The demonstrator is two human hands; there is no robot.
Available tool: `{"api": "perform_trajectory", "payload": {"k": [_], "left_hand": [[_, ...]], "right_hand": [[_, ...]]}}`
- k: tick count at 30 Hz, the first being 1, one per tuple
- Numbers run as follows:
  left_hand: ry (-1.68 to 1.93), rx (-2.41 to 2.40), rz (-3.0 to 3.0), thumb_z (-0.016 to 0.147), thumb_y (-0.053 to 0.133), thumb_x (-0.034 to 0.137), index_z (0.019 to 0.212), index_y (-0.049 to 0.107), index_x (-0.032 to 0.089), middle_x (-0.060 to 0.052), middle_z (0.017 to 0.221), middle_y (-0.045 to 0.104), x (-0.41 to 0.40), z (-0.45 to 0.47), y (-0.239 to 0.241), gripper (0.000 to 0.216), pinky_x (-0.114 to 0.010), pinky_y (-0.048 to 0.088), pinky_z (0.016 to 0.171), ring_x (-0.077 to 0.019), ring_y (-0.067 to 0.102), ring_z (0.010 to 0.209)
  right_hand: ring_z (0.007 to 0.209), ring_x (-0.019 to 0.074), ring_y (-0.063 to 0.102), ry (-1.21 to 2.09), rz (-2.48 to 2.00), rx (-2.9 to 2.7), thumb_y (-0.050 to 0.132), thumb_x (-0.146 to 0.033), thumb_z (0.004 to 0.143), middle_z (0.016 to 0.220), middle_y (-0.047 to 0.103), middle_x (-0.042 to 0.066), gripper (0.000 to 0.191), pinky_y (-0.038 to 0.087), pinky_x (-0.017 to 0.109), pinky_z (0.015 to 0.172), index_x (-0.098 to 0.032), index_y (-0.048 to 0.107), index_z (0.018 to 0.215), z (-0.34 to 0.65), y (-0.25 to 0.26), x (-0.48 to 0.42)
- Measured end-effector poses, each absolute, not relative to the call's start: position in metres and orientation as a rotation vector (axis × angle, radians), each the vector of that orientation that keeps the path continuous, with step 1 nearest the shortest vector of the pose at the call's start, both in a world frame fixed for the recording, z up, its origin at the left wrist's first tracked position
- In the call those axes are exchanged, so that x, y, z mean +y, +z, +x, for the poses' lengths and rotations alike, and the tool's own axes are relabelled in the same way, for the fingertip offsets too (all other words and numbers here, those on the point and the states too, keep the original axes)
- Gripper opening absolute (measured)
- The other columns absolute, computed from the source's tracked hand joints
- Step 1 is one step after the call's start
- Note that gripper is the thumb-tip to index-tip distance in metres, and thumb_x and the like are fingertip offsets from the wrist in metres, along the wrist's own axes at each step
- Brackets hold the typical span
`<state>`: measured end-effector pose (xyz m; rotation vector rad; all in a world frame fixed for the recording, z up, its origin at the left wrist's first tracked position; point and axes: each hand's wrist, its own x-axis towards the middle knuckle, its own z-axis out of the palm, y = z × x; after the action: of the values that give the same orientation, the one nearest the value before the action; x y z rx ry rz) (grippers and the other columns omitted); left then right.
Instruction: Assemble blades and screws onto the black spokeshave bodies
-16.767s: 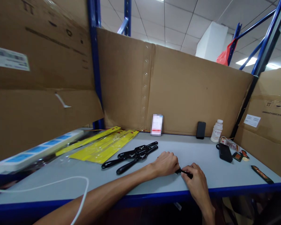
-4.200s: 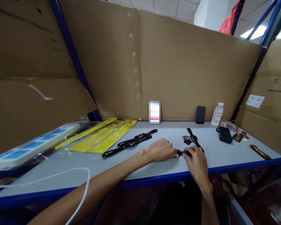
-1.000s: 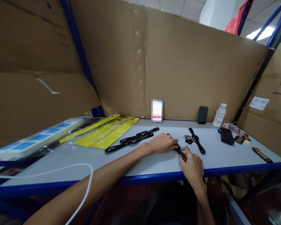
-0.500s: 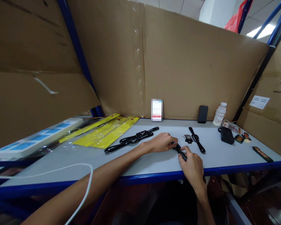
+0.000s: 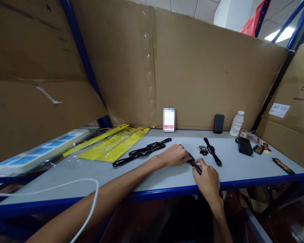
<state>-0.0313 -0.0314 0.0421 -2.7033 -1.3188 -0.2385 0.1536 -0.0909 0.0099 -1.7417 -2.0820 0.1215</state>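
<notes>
Both my hands are at a black spokeshave (image 5: 197,166) near the front edge of the table. My right hand (image 5: 207,175) is closed around its near handle. My left hand (image 5: 176,155) has its fingers curled over the far part, covering most of that end. Just beyond my right hand lie small loose metal parts (image 5: 203,150), one silvery and one dark. Beside them rests another black spokeshave (image 5: 212,152), lying at a slant. Left of my left hand, two more spokeshaves lie close together, a front one (image 5: 139,154) and a rear one (image 5: 154,145).
Yellow-backed clear packages (image 5: 116,143) and a white power strip (image 5: 40,150) lie on the left. A lit phone (image 5: 169,120), a dark phone (image 5: 219,124) and a bottle (image 5: 236,124) stand along the cardboard wall (image 5: 205,74). A black case (image 5: 244,146) lies right. A white cable (image 5: 95,199) crosses my left forearm.
My left fingers have shifted slightly at the far part of the spokeshave, and more of its middle shows. My right hand keeps its hold. The view has tilted a little.
</notes>
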Motion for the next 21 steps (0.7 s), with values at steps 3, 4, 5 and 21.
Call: {"api": "perform_trajectory", "payload": {"k": [3, 4, 5, 21], "left_hand": [[-0.328, -1.296, -2.765, 0.095, 0.058, 0.031, 0.066, 0.068, 0.018, -0.004, 0.062, 0.067, -0.0284, -0.0338, 0.0400, 0.034, -0.028, 0.025, 0.054, -0.0160, 0.060, 0.058], [-0.362, -1.291, -2.788, 0.094, 0.058, 0.031, 0.065, 0.067, 0.018, -0.003, 0.060, 0.065, -0.0273, -0.0345, 0.0393, 0.033, -0.028, 0.024, 0.054, -0.0153, 0.059, 0.057], [-0.393, -1.289, -2.811, 0.093, 0.059, 0.031, 0.064, 0.066, 0.018, -0.002, 0.058, 0.064, -0.0264, -0.0349, 0.0388, 0.032, -0.028, 0.023, 0.054, -0.0145, 0.057, 0.055], [-0.212, -1.217, -2.686, 0.102, 0.048, 0.038, 0.090, 0.066, 0.019, -0.005, 0.071, 0.069, -0.0283, -0.0360, 0.0423, 0.029, -0.028, 0.026, 0.054, -0.0192, 0.064, 0.064]], "right_hand": [[0.080, 0.0200, 0.070, 0.132, -1.746, -2.082, 0.055, -0.032, 0.096, 0.083, 0.076, 0.001, 0.021, 0.033, 0.027, 0.065, -0.029, 0.064, 0.115, 0.1541, 0.0099, -0.0908], [0.080, 0.0201, 0.070, 0.132, -1.742, -2.083, 0.055, -0.032, 0.096, 0.083, 0.076, 0.001, 0.021, 0.032, 0.027, 0.065, -0.029, 0.064, 0.114, 0.1542, 0.0100, -0.0911], [0.080, 0.0202, 0.070, 0.129, -1.737, -2.083, 0.055, -0.032, 0.096, 0.083, 0.076, 0.001, 0.021, 0.032, 0.027, 0.065, -0.029, 0.064, 0.114, 0.1544, 0.0100, -0.0915], [0.084, 0.0200, 0.071, 0.117, -1.752, -2.098, 0.055, -0.034, 0.097, 0.085, 0.076, 0.002, 0.023, 0.035, 0.027, 0.068, -0.029, 0.063, 0.118, 0.1535, 0.0096, -0.0915]]}}
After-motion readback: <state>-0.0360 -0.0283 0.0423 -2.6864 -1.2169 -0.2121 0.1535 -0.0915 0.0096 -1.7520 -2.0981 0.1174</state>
